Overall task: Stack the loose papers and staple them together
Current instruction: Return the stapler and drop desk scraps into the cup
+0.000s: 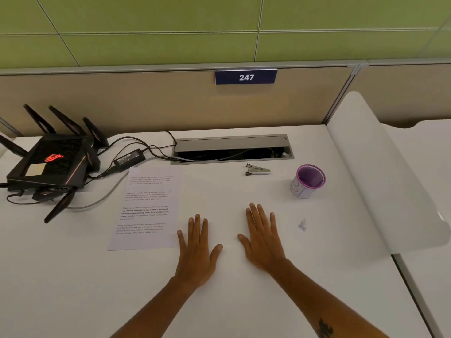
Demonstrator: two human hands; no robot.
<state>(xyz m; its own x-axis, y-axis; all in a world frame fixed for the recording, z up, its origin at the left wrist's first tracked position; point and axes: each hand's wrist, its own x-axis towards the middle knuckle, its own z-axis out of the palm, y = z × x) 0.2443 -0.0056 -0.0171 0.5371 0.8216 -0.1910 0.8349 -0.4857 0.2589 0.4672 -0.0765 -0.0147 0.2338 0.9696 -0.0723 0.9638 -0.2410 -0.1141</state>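
Left hand (198, 250) and right hand (262, 240) lie palm-down, flat on counter (244, 301), fingers (253, 215) spread, holding nothing; papers (148, 208) just beside left hand.

A: What have you got on the desk (244, 301)?

B: I see both hands flat, palms down, fingers spread: left hand (199, 250) just right of the paper (148, 208), right hand (262, 237) beside it, apart.

A: And the stapler (257, 169)?

B: Far of my right hand, near the cable tray (231, 150). A purple cup (308, 181) stands to its right; the router (51, 164) sits far left.
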